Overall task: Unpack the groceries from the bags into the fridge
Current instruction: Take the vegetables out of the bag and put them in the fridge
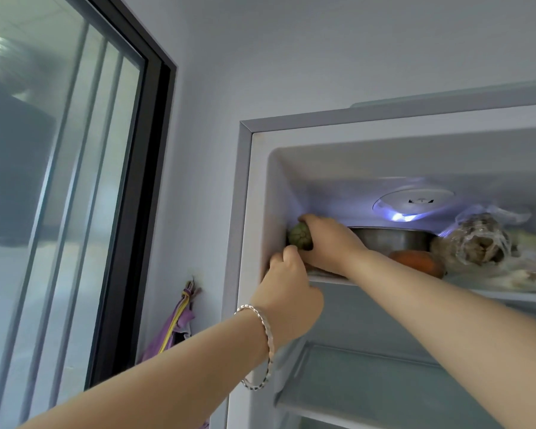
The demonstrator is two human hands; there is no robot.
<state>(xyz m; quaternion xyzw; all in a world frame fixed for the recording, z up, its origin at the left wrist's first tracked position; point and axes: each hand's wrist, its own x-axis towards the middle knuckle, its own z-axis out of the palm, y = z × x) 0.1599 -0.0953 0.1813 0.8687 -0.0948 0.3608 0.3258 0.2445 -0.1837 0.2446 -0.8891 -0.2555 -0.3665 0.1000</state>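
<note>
Glass door [75, 181]: far left, dark frame, pale bars behind the pane.
Purple bag [172, 331]: hangs on the wall between the glass door and the fridge, with yellow cords.
Fridge [245, 196]: open, seen from below, grey frame, white inside.
Left hand [287, 280]: raised to the left end of the top shelf, back of the hand to the camera. Thumb points up and ends just under the green fruit. Fingers curl away out of sight, so can't tell if they hold anything.
Bracelet [266, 329]: silver chain on the left wrist.
Green fruit [299, 235]: round and bumpy, at the far left end of the top shelf, against the fridge's inner wall.
Right hand [325, 239]: reaches in from the right, fingers curled over the green fruit, gripping it.
Top shelf [331, 279]: the right forearm crosses its front edge.
Steel bowl [393, 239]: on the top shelf, behind the right wrist.
Orange vegetable [418, 263]: in front of the steel bowl; kind unclear.
Fridge light [406, 216]: lit, on the back wall above the bowl.
Plastic-wrapped bundle [474, 243]: brownish contents, right of the bowl.
Lower shelf [353, 382]: under the arms.
</note>
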